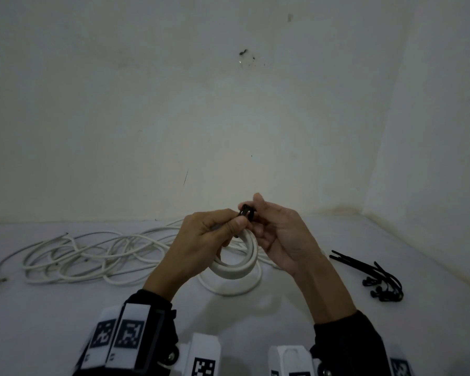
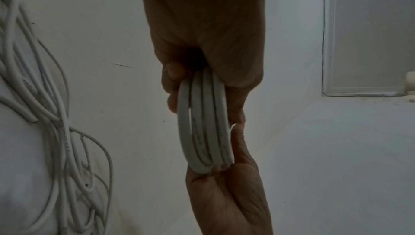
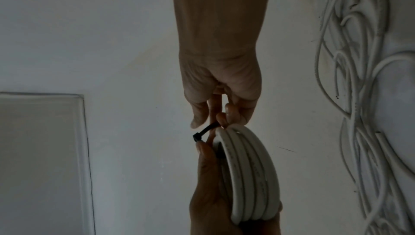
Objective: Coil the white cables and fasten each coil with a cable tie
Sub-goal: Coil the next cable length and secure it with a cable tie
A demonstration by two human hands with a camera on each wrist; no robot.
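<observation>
You face a plain off-white plastered wall (image 1: 174, 104), dimly lit and greyish. At twelve o'clock, high up, a small dark chipped mark (image 1: 243, 52) breaks the plaster; a thin dark scratch (image 1: 186, 177) lies lower, toward eleven o'clock. At three o'clock a second off-white side wall (image 1: 432, 131) meets the first in a corner, with brownish staining (image 1: 342, 208) at its foot. At six o'clock spreads the pale white flat floor surface (image 1: 52, 308). The left wrist view shows a white framed rectangular panel (image 2: 368, 43).
</observation>
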